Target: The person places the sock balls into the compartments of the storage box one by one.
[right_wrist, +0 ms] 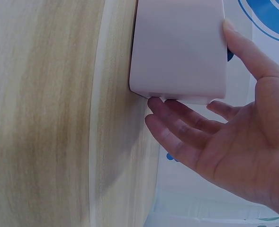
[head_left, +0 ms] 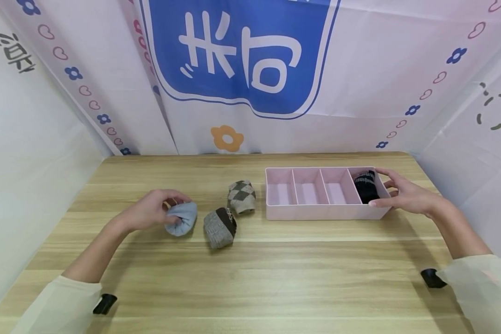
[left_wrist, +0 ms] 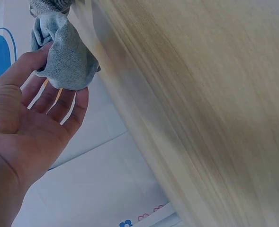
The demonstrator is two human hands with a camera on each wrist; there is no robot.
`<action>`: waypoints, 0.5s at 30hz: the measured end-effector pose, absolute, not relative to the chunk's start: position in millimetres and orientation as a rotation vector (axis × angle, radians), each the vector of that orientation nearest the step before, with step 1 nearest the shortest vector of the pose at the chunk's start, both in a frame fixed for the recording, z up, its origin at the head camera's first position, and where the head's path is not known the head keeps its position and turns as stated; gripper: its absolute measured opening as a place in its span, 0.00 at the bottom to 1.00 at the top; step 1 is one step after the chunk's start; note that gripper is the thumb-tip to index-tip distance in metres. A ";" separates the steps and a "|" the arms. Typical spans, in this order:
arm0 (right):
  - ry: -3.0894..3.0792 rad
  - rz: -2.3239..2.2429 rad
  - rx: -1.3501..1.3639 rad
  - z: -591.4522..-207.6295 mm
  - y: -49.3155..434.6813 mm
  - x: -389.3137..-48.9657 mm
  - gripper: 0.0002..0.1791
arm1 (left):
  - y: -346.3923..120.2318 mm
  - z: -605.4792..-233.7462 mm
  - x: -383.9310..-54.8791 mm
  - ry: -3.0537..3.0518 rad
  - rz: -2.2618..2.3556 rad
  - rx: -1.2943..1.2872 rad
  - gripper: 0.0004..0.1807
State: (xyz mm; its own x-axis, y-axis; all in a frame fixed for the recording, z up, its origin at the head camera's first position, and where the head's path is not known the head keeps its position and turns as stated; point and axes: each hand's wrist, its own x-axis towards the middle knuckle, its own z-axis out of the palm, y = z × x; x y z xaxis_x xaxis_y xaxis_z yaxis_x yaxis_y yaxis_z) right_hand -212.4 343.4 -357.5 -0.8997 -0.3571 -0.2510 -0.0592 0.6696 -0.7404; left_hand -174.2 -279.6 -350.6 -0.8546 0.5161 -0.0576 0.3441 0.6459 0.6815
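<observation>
On the left of the table, my left hand (head_left: pixel 150 211) pinches a rolled light blue-grey sock (head_left: pixel 183 218) between thumb and fingers. The left wrist view shows the thumb on one side of this sock (left_wrist: pixel 68 56) and the fingertips beneath it. My right hand (head_left: pixel 409 192) grips the right end of a pink divided box (head_left: pixel 317 213). Its thumb lies over the front rim, the index finger reaches the back corner, and other fingertips meet the end wall (right_wrist: pixel 179 47). A black sock with grey stripes (head_left: pixel 365 186) sits in the rightmost compartment; the other compartments are bare.
Between the left hand and the box lie a rolled grey sock with a dark band (head_left: pixel 219 229) and a rolled argyle sock (head_left: pixel 242 197). The wooden table (head_left: pixel 275 283) ends at a printed cloth backdrop (head_left: pixel 359 69), with white cloth on both sides.
</observation>
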 end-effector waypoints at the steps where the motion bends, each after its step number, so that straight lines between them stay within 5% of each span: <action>1: 2.509 -1.093 -0.331 -357.3 343.7 -212.2 0.57 | -279.1 -350.4 -174.3 2.618 1.021 0.696 0.27; 15: 2.526 -1.068 -0.328 -353.9 342.2 -209.0 0.57 | -279.5 -352.9 -175.6 2.616 1.119 0.697 0.27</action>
State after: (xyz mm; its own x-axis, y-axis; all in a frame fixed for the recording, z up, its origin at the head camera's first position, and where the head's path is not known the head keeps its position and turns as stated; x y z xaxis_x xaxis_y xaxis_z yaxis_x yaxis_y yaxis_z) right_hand -209.0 342.2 -353.9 -0.9015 -0.3528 -0.2505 -0.0662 0.6846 -0.7259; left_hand -175.6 -279.5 -352.9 -0.8656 0.5007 -0.0079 0.3401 0.5994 0.7246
